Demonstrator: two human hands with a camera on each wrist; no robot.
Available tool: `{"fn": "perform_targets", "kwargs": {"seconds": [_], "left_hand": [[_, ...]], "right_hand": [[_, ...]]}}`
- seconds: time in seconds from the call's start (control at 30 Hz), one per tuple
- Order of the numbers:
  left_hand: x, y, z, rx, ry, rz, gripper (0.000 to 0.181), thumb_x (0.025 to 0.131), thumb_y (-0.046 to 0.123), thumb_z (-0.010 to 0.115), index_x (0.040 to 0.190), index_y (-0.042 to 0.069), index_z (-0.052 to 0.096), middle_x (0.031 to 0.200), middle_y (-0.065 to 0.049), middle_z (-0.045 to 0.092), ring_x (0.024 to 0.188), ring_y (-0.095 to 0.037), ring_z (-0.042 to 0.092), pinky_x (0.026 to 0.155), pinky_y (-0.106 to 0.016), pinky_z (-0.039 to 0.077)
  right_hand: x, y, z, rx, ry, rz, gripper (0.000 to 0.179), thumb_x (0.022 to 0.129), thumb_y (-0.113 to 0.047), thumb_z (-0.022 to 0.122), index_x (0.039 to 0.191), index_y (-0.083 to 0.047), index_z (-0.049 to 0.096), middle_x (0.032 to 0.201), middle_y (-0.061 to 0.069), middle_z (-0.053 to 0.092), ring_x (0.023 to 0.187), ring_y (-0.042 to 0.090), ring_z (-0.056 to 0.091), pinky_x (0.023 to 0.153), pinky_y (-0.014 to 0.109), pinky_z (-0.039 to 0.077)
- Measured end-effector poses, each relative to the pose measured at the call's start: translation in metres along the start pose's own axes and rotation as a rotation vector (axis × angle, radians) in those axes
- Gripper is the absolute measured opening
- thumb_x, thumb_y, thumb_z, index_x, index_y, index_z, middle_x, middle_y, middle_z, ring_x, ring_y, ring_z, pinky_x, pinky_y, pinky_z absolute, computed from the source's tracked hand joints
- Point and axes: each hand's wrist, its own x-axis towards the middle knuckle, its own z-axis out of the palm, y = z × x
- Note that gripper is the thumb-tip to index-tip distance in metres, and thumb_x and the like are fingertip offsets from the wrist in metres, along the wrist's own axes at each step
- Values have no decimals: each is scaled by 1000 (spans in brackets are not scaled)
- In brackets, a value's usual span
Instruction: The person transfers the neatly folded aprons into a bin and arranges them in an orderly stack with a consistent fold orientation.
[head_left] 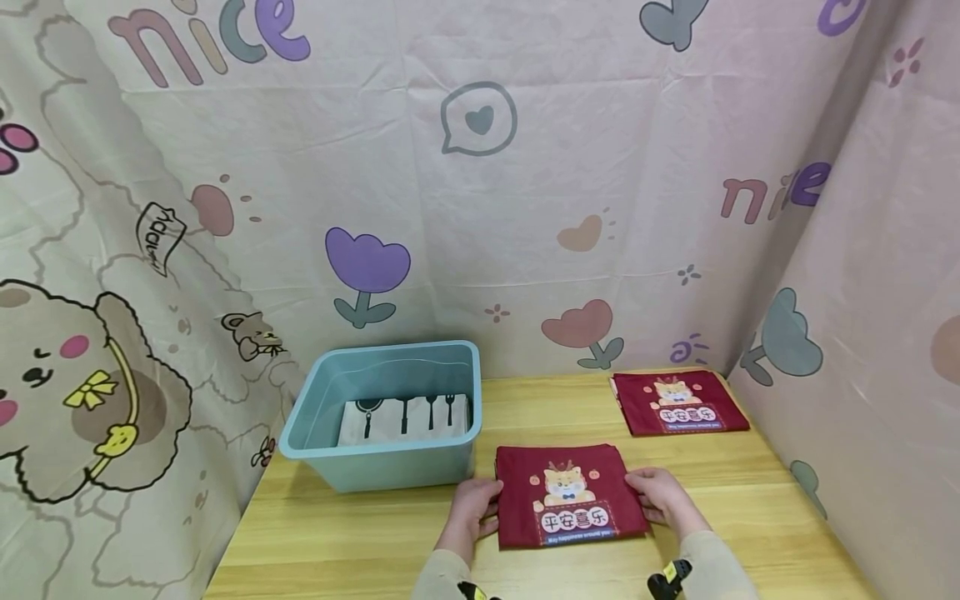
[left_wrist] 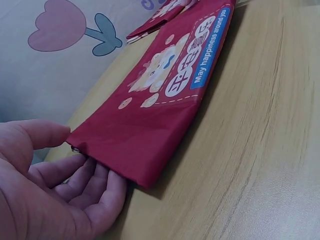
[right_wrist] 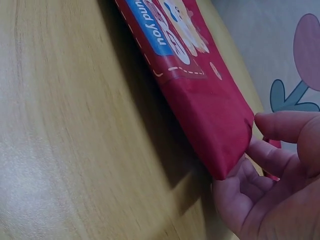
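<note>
A folded red cloth point(head_left: 517, 500) with a cartoon animal print lies flat between both hands, its printed side up. At its left edge, my left hand point(head_left: 474, 508) grips it, thumb at the upper edge and fingers curled beneath, as the left wrist view shows. My right hand point(head_left: 663, 497) holds the opposite edge the same way; in the right wrist view its thumb meets the cloth's corner point(right_wrist: 227, 150) and the other fingers go under. The cloth casts a shadow on the wood along its near edge.
A blue plastic bin point(head_left: 382, 468) stands at the left, holding a white folded cloth point(head_left: 390, 427) printed with black utensils. Another folded red cloth point(head_left: 637, 404) with the same print lies at the back right of the wooden table point(head_left: 337, 542). Patterned curtains point(head_left: 525, 208) enclose the back and sides.
</note>
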Motion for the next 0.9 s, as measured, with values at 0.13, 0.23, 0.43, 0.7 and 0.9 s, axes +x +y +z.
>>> {"fn": "perform_targets", "kwargs": {"seconds": [0.13,0.23,0.43,0.7,0.9], "left_hand": [[1,-2,1,20,-12,6,40,95,13,60,127,-11,55,93,-13,70,82,-26,70,71,-44,59],[3,-4,2,28,-20,14,40,95,10,58,129,-11,55,92,-13,71,81,-26,70,70,-43,59],[4,-3,3,11,-31,13,42,95,3,55,135,-8,52,95,-15,71,81,-25,70,70,-44,58],[7,-6,2,21,-34,11,43,97,4,55,138,-7,50,95,-11,71,82,-25,69,71,-44,58],[6,-5,3,12,-57,40,45,96,5,57,138,-9,48,101,-15,70,86,-28,69,72,-46,58]], "right_hand": [[-1,-1,1,-9,-9,-1,36,101,-12,52,126,14,50,88,9,70,76,22,68,69,41,58],[-3,-2,1,-18,-9,2,38,101,-12,53,129,13,48,90,10,68,78,22,67,70,42,58],[-4,-2,2,8,-25,-7,35,101,-12,53,128,9,48,91,11,67,79,24,67,71,45,58],[-3,0,2,88,-43,-11,29,100,-12,55,122,6,50,95,13,69,85,27,68,73,47,57],[-5,0,1,156,-71,-34,32,99,-11,56,124,7,47,97,14,69,86,29,68,73,48,57]]}}
